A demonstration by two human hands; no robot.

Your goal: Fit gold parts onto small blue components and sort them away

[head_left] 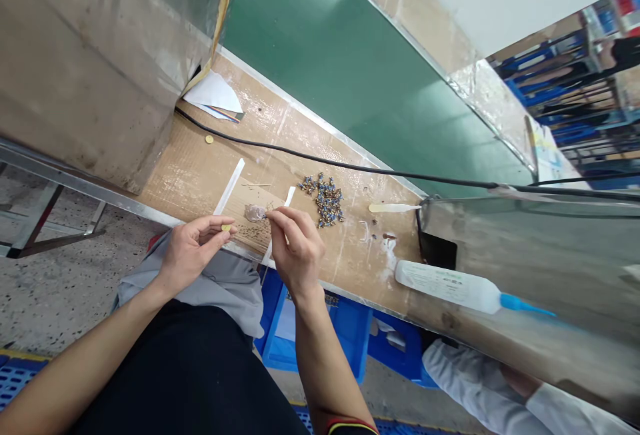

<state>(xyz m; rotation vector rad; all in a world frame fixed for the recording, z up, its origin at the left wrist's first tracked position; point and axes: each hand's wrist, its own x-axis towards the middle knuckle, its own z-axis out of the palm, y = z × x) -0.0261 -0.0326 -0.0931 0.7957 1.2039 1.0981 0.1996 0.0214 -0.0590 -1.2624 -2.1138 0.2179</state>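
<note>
The left hand (193,248) is hovering over the near edge of the desk (173,165), and its grip is clamping a small yellow disc (227,228) between thumb and fingertips. The right hand (299,248) is reaching in from the near side, just right of it; its grip is pressing together on a small dark piece (265,216), too tiny to identify. That piece is sitting at the right edge of a translucent, pinkish lump (255,212), which is lying on the desk between the two hands. Tiny dark bits (253,232) are scattering around the near side of the lump. One white strip (230,185) is running along the left of this patch, and another white strip (291,195) is showing on its right.

To the right of the right hand, a pile of small blue and brass-coloured parts (329,203) is spreading over the desk. A second yellow disc (209,139) is lying at the far left, near a black cable (310,158) that is stretching across the far side. At the right, a white bottle (450,286) is lying on its side, its blue nozzle (523,304) pointing right.
</note>
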